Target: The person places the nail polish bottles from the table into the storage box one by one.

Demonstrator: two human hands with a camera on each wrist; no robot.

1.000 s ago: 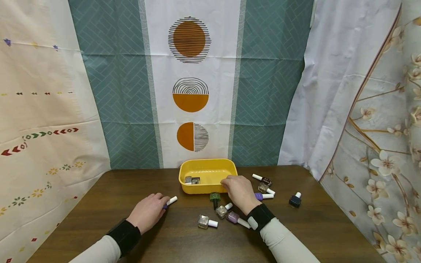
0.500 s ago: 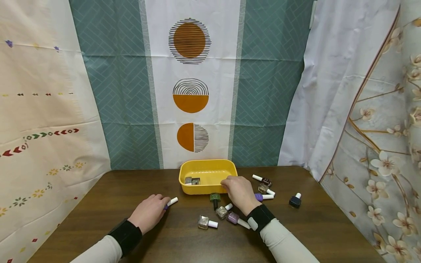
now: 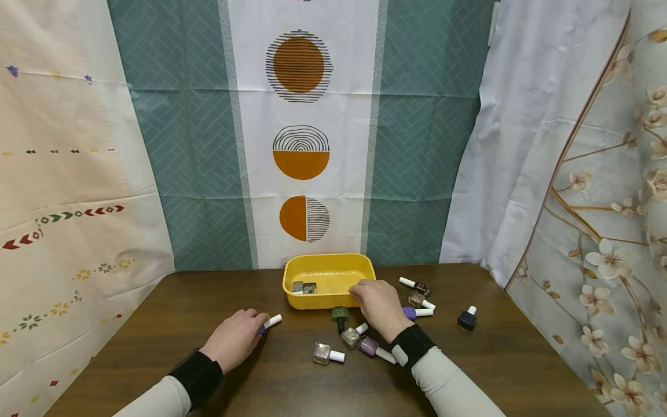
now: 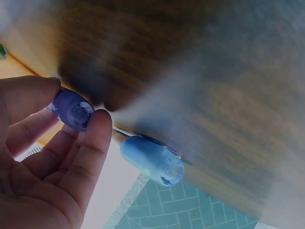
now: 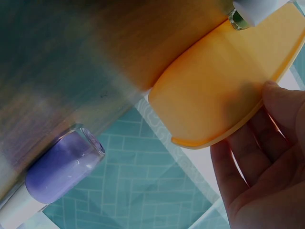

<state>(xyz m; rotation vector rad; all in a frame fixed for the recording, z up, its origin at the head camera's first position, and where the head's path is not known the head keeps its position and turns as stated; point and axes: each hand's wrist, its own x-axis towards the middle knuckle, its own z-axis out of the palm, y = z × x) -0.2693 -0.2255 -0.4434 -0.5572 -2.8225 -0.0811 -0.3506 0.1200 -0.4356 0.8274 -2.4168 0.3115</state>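
My left hand [image 3: 235, 340] pinches a purple nail polish bottle [image 4: 71, 110] between thumb and fingertips, low over the table. Its white cap [image 3: 272, 321] points to the right in the head view. Close by in the left wrist view lies a light blue nail polish bottle [image 4: 151, 160], hidden behind the hand in the head view. My right hand [image 3: 382, 307] grips the near right rim of a yellow plastic basket [image 3: 323, 300], thumb on one side and fingers on the other. Inside the basket, at its left, are small glittery bottles [image 3: 304, 287].
Before the basket lie a green bottle [image 3: 340, 314], glittery bottles [image 3: 322, 353] and a mauve one [image 3: 369, 346]. Right of the right hand are a violet bottle [image 3: 410, 313], another glittery bottle [image 3: 417, 299], a dark red one [image 3: 422, 288] and a navy one [image 3: 466, 319]. Curtains [image 3: 307, 220] stand behind.
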